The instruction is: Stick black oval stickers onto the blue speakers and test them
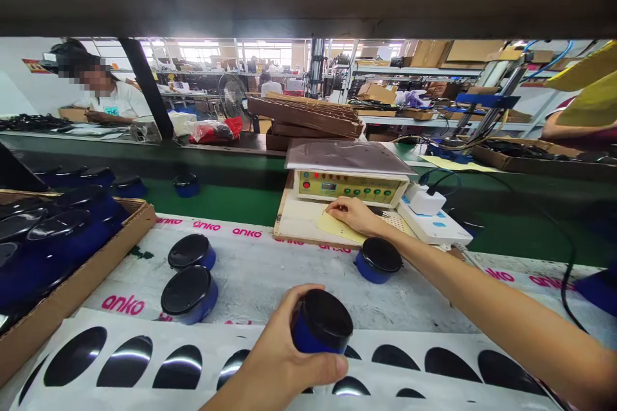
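Presently, left hand [285, 352] holds blue housing [322, 327]; right hand [355, 215], toward one o'clock, fingers narrowed at yellow sheet [338, 232]. I judge: picking step; next needs precision.

OK so I counted two blue pots [189, 295] toward the counter's [270, 270] left edge, one near its far edge, one in the left hand [289, 347]. One cardboard box [96, 268] at the left edge too, its pots too piled-up to count.

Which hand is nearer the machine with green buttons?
Right. The right hand is just in front of the machine; the left hand is farther in front, holding a blue piece.
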`<action>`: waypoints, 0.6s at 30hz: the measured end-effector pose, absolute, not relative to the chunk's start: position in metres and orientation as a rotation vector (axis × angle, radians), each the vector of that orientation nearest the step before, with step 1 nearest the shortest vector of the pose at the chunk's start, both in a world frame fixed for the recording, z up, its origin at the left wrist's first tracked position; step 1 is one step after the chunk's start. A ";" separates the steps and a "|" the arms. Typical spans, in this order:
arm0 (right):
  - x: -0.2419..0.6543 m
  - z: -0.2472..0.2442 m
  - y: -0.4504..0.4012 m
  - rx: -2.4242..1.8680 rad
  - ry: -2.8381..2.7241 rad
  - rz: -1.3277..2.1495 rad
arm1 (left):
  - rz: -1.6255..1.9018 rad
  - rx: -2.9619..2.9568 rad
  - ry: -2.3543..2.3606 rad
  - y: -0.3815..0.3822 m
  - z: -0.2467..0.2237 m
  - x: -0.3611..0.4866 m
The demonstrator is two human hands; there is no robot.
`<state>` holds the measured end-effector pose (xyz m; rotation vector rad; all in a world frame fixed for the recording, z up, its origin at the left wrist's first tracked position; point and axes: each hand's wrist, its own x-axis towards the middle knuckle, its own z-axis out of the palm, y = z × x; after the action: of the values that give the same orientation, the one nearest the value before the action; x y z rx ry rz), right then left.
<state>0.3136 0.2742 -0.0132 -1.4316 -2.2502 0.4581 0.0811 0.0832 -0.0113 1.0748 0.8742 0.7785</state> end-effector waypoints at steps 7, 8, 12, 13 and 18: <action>0.317 -0.018 0.274 -1.406 -2.253 0.441 | 0.752 1.061 0.883 0.083 -0.008 0.081; 0.317 -0.019 0.274 -1.399 -2.254 0.436 | 0.753 1.066 0.882 0.083 -0.008 0.081; 0.318 -0.019 0.274 -1.383 -2.258 0.429 | 0.773 1.081 0.884 0.083 -0.009 0.080; 0.318 -0.019 0.274 -1.383 -2.254 0.426 | 0.770 1.078 0.884 0.083 -0.009 0.080; 0.318 -0.019 0.271 -1.371 -2.247 0.412 | 0.757 1.065 0.882 0.083 -0.009 0.080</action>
<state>0.3178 0.2713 -0.0190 -1.3713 -2.2468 0.4120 0.0804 0.0829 -0.0094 1.0646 0.8820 0.7570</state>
